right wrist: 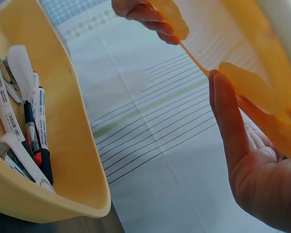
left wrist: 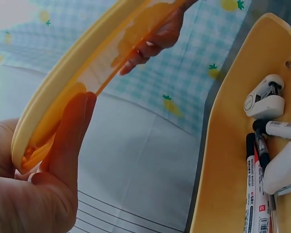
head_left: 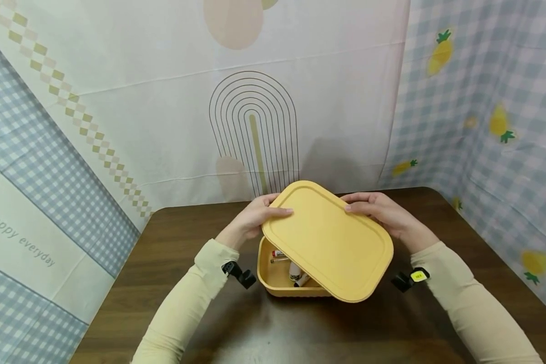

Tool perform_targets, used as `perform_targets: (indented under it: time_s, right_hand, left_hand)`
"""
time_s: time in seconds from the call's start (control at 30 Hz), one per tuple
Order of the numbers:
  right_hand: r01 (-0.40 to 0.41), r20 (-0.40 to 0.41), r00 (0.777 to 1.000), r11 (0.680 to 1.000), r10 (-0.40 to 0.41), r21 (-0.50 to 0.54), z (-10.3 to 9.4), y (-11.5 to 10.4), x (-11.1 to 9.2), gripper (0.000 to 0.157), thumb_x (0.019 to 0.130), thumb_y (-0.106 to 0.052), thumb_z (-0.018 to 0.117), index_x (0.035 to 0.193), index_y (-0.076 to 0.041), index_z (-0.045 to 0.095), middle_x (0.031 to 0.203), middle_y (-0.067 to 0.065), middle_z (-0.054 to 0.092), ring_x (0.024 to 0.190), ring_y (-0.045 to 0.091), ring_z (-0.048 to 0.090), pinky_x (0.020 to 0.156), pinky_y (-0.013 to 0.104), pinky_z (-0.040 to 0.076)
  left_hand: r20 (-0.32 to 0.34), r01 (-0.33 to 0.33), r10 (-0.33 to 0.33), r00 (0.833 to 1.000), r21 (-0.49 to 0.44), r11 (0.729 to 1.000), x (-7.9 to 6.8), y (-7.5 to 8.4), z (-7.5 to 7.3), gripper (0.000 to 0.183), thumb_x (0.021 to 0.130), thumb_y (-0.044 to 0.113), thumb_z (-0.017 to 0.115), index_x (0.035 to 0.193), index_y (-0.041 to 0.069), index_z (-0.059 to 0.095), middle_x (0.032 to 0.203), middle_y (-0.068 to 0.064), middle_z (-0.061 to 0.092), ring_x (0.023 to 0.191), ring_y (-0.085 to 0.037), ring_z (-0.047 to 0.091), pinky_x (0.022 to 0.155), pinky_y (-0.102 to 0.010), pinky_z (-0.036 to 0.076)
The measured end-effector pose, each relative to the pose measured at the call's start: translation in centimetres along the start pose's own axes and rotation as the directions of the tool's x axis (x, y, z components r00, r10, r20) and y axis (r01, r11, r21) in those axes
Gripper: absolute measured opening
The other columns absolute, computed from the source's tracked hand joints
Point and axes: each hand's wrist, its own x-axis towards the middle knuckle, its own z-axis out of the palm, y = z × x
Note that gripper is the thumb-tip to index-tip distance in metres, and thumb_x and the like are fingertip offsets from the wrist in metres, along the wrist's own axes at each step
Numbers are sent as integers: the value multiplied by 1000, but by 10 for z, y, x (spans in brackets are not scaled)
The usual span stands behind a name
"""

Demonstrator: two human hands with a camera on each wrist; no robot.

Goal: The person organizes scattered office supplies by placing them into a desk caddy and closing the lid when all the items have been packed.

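Observation:
A yellow lid (head_left: 329, 242) with rounded corners is held tilted above a yellow box (head_left: 266, 268). My left hand (head_left: 255, 216) grips the lid's upper left edge, thumb on top and fingers underneath. On its far right edge, my right hand (head_left: 384, 215) pinches the lid in the same way. The lid hides the right part of the box in the head view. Inside lie several markers (left wrist: 250, 187), a pen (right wrist: 31, 127), a small white device with a round button (left wrist: 266, 97) and a smooth white object (left wrist: 285, 167) whose kind I cannot tell.
The box stands on a dark wooden table (head_left: 182, 242), near its back edge. Behind the table hangs a pale printed cloth (head_left: 164, 101), and a checked cloth with pineapples (head_left: 482, 151) hangs at the right. Each wrist wears a small black camera (head_left: 238, 273).

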Motion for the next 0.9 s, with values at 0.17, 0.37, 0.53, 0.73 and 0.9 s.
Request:
perform_targets:
  time_s: [0.17,0.37,0.53,0.73,0.9]
  right_hand:
    - [11,-84,996,1000,-11,-1,-2,1,1,35,99,-18,67,132,-8,61,106,10,75,86,25,75,71,38,60]
    - [53,-137,988,994,-66,-98,-6,9,0,44,100,-23,65,135,1,54,99,5,76,84,20,74,72,35,60]
    - [76,-202,975,994,-91,-84,-3,14,-2,63,98,-23,69,147,6,42,105,-4,74,93,14,72,82,33,58]
    - [139,-261,950,980,-172,-140,5,19,-7,74,97,-24,70,157,-3,32,132,5,63,109,10,66,87,25,54]
    - [149,-249,945,955,-214,-256,12,23,-11,79,97,-29,70,161,-14,26,160,13,35,141,25,44,95,18,48]
  left_hand:
    - [-96,-56,54,994,-21,998,-4,-2,-4,49,94,0,67,140,-1,51,90,-14,74,69,-22,74,61,-32,59]
    - [-263,-153,124,957,-96,984,-8,-5,-12,52,94,-1,67,142,-2,49,94,-12,72,73,-21,74,66,-33,59]
    - [-366,-216,159,917,-120,969,-8,-10,-13,50,93,-1,67,140,-2,51,96,-11,72,77,-19,74,69,-33,59]
    - [-463,-295,188,867,-171,940,-8,-16,-12,46,93,-3,68,136,-4,53,98,-12,72,81,-19,74,72,-31,59]
    - [-494,-315,186,849,-191,930,-10,-20,-13,42,93,-2,68,132,-4,54,101,-13,70,83,-19,74,75,-31,59]
